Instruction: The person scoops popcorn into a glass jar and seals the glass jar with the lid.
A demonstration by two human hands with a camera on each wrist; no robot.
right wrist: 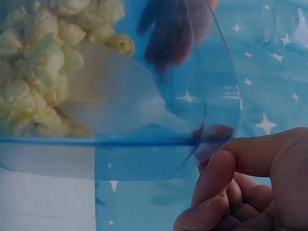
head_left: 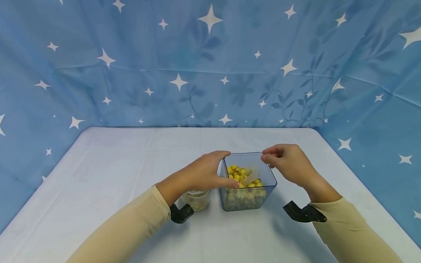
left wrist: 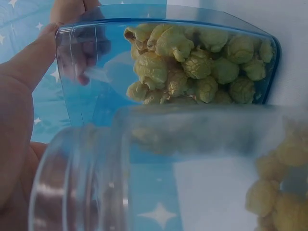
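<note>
A clear bluish plastic box (head_left: 241, 204) holds yellow popcorn (left wrist: 168, 67) and stands on the white-covered table. My left hand (head_left: 208, 171) grips the box from its left side, thumb along the front rim and fingers at the back left corner. At the back right corner, my right hand (head_left: 289, 162) pinches the rim between thumb and fingers. A translucent scoop (right wrist: 115, 86) lies on the popcorn, its narrow end towards my right fingertips; whether they touch it I cannot tell. Beside the box, partly behind my left wrist, is a clear jar (head_left: 197, 201).
The jar holds popcorn pieces (left wrist: 284, 192) too and stands close to the box's left side. The white tablecloth (head_left: 131, 157) reaches back to a blue star-patterned curtain (head_left: 197, 98), which also runs along both sides.
</note>
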